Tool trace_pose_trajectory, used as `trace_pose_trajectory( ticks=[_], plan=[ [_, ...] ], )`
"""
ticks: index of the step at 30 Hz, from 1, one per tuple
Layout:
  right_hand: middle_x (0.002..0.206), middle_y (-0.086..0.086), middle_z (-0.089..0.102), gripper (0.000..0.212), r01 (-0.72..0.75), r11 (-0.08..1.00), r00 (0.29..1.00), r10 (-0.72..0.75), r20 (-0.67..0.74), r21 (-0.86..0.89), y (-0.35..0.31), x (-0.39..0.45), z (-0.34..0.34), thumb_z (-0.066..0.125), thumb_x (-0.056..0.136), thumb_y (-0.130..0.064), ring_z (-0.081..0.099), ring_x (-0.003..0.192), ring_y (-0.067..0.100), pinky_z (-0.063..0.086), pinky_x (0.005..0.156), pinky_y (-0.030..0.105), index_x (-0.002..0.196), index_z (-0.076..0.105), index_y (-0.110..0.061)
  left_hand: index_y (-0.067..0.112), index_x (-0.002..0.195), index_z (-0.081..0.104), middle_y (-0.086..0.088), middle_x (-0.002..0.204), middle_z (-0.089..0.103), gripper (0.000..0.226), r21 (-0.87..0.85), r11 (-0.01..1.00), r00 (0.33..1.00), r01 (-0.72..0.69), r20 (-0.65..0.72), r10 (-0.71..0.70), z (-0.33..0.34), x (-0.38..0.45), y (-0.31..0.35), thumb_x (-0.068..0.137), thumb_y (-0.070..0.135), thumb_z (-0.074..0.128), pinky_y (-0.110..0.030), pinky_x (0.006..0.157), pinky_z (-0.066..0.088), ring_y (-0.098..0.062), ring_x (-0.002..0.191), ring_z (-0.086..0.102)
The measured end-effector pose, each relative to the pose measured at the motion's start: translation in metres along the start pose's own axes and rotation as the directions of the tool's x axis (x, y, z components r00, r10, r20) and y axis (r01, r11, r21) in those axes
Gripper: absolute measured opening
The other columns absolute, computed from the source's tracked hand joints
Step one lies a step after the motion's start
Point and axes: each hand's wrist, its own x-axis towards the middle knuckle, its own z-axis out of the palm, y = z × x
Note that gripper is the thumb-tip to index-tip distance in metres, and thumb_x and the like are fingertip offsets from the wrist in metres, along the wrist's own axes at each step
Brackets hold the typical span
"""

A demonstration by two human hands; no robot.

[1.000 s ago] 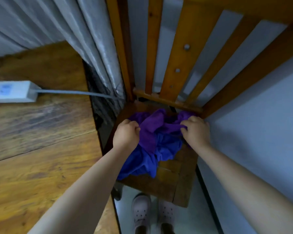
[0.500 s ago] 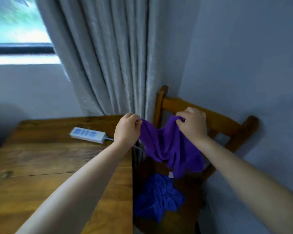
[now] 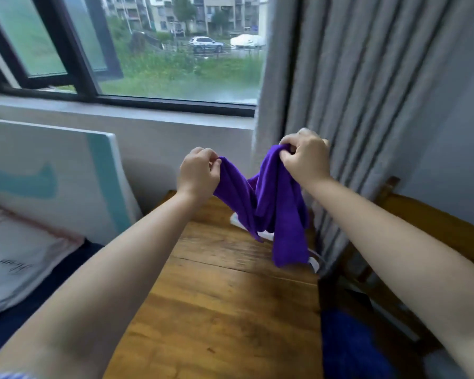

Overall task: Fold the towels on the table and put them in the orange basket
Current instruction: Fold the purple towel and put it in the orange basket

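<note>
A purple towel point(image 3: 274, 203) hangs bunched in the air above the far end of the wooden table point(image 3: 222, 305). My left hand point(image 3: 199, 173) pinches its left top edge. My right hand point(image 3: 305, 155) grips its right top edge, a little higher. The towel's lower end dangles just above the table. A blue towel point(image 3: 348, 346) lies crumpled on the wooden chair point(image 3: 433, 222) to the right of the table. No orange basket is in view.
A white power strip point(image 3: 237, 221) lies on the table behind the hanging towel, mostly hidden. Grey curtains point(image 3: 353, 91) hang behind the chair. A window point(image 3: 175, 50) fills the back wall. A bed with pillows point(image 3: 19, 258) and a white-teal board point(image 3: 52, 173) stand at left.
Both hands lifted the purple towel off the chair seat and carried it left, over the table. The blue towel stayed on the chair. The camera tilted up toward the window.
</note>
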Motion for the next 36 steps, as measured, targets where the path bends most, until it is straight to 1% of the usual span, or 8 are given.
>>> trace_pose_trajectory(
  ticks=[6,9,13,21,26,30,32,36],
  plan=[
    [0.086,0.015,0.064,0.017,0.021,0.988,1.000,-0.018,-0.017,0.153,-0.102,0.003,0.072,0.060,0.078,-0.008,0.058,0.090,0.031,0.042,0.092,0.043,0.089,0.073,-0.008,-0.002,0.095,0.064,-0.019,0.101,0.062,0.020,0.087,0.992,0.996,0.088,0.024,-0.090,-0.075,0.014,-0.121,0.090,0.013,0.052,-0.030,0.081,0.038,-0.032,0.097,0.056],
    [0.081,0.014,0.062,0.015,0.007,0.993,0.995,-0.019,0.099,0.120,-0.119,-0.013,0.114,0.062,0.077,-0.008,0.058,0.087,0.031,0.042,0.087,0.042,0.086,0.073,-0.009,-0.001,0.095,0.065,-0.020,0.102,0.062,0.020,0.147,0.974,0.972,0.170,0.141,-0.191,-0.087,0.000,-0.183,0.088,0.013,0.053,-0.034,0.084,0.042,-0.033,0.099,0.056],
    [0.076,0.016,0.060,0.013,-0.061,0.996,0.957,0.042,0.287,0.059,-0.106,-0.068,0.186,0.064,0.072,-0.004,0.059,0.085,0.034,0.043,0.079,0.041,0.081,0.073,-0.008,0.002,0.091,0.066,-0.018,0.103,0.064,0.019,0.284,0.907,0.861,0.311,0.320,-0.395,-0.077,-0.050,-0.262,0.086,0.014,0.052,-0.033,0.081,0.043,-0.032,0.100,0.057],
    [0.105,0.007,0.064,0.023,-0.074,0.951,0.657,0.273,0.703,-0.301,-0.030,-0.197,0.271,0.057,0.081,-0.016,0.054,0.111,0.024,0.037,0.090,0.031,0.101,0.069,-0.016,0.010,0.079,0.060,-0.014,0.101,0.066,0.016,0.549,0.722,0.448,0.421,0.567,-0.692,-0.024,-0.174,-0.344,0.084,0.020,0.049,-0.031,0.078,0.045,-0.032,0.097,0.060],
    [0.110,0.002,0.062,0.021,0.139,0.920,0.436,0.276,0.857,-0.367,-0.015,-0.212,0.288,0.051,0.085,-0.020,0.054,0.112,0.023,0.035,0.089,0.032,0.101,0.066,-0.022,0.013,0.074,0.053,-0.011,0.096,0.065,0.017,0.609,0.685,0.374,0.401,0.574,-0.729,0.000,-0.198,-0.362,0.086,0.023,0.046,-0.031,0.072,0.046,-0.030,0.092,0.061],
    [0.106,0.005,0.064,0.022,0.324,0.888,0.436,0.166,0.885,-0.327,-0.022,-0.187,0.304,0.049,0.084,-0.016,0.057,0.104,0.025,0.035,0.074,0.027,0.097,0.066,-0.018,0.006,0.090,0.058,-0.012,0.105,0.062,0.018,0.604,0.675,0.454,0.423,0.504,-0.735,0.013,-0.193,-0.363,0.087,0.020,0.047,-0.032,0.076,0.045,-0.031,0.099,0.057],
    [0.105,0.007,0.065,0.021,0.275,0.915,0.475,0.137,0.869,-0.295,-0.033,-0.166,0.314,0.049,0.083,-0.014,0.057,0.103,0.027,0.040,0.076,0.029,0.095,0.067,-0.015,0.005,0.099,0.057,-0.014,0.111,0.058,0.021,0.614,0.671,0.502,0.416,0.461,-0.732,0.015,-0.187,-0.365,0.087,0.018,0.046,-0.035,0.083,0.045,-0.032,0.105,0.054],
    [0.105,0.017,0.068,0.024,-0.020,0.995,0.748,0.078,0.660,-0.095,-0.056,-0.115,0.338,0.050,0.084,-0.008,0.058,0.103,0.033,0.043,0.080,0.031,0.098,0.068,-0.004,0.005,0.120,0.052,-0.016,0.124,0.053,0.035,0.610,0.715,0.576,0.342,0.465,-0.672,0.025,-0.170,-0.363,0.089,0.021,0.048,-0.039,0.096,0.042,-0.032,0.118,0.048]
  ],
)
